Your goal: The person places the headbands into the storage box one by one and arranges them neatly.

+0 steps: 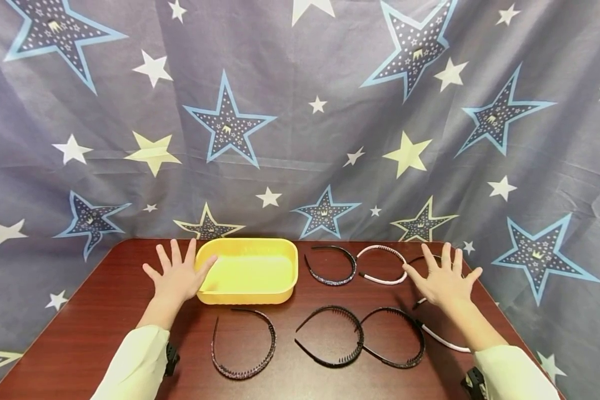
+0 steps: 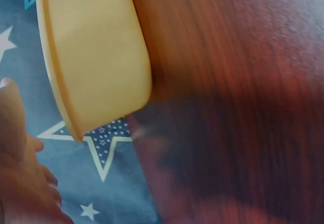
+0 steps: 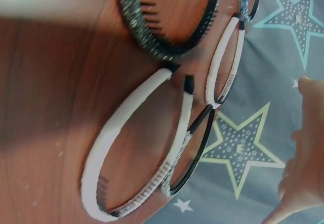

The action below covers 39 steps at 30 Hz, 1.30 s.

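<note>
My left hand (image 1: pixel 176 280) is spread wide, its thumb overlapping the left rim of a yellow plastic tray (image 1: pixel 247 299) in the head view; whether it touches cannot be told. On the right, my right hand (image 1: pixel 445 283) is also spread, holding nothing, above several headbands. It partly hides a dark headband (image 1: pixel 420 303) and a white headband (image 1: pixel 445 341). Left of that hand lie a pale headband (image 1: pixel 385 282) and a blue glittery headband (image 1: pixel 335 283). Nearer the front are two black toothed headbands, one in the middle (image 1: pixel 362 333) and one further right (image 1: pixel 422 339), and a glittery headband (image 1: pixel 244 373).
Everything lies on a reddish-brown wooden table (image 1: pixel 105 333). A grey curtain (image 1: pixel 290 122) with star prints hangs right behind its back edge and along the sides. In the right wrist view, the white headband (image 3: pixel 109 128) touches or overlaps its neighbours.
</note>
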Motion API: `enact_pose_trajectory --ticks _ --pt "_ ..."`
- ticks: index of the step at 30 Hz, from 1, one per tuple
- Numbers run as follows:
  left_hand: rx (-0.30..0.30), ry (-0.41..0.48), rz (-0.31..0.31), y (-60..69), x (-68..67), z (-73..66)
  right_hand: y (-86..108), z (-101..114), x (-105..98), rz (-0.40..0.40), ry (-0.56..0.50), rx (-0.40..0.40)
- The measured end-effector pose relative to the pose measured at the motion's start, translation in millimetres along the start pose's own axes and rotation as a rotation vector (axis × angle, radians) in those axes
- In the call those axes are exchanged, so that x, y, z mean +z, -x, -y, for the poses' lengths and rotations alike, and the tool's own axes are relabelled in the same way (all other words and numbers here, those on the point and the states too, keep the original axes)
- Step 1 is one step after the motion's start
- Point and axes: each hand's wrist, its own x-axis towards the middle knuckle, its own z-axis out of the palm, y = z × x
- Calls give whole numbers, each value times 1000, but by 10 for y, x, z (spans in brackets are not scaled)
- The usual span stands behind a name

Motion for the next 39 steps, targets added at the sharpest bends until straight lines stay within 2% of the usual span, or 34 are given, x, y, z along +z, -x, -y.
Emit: enact_pose_trajectory --ticks 6,12,19,29,35,39 --pt "-27 43 51 15 20 137 0 -170 20 57 1 20" --pt "-58 178 132 5 16 242 16 -342 3 118 -10 28" --pt "5 371 137 -35 68 407 22 -531 -32 163 -36 -3" --pt "-18 657 162 -8 164 485 17 -809 -11 159 -48 -97" --pt "-19 865 186 22 237 504 43 -954 29 150 -70 -91" --pt "-22 939 206 26 281 509 82 -1058 65 142 -96 -76"
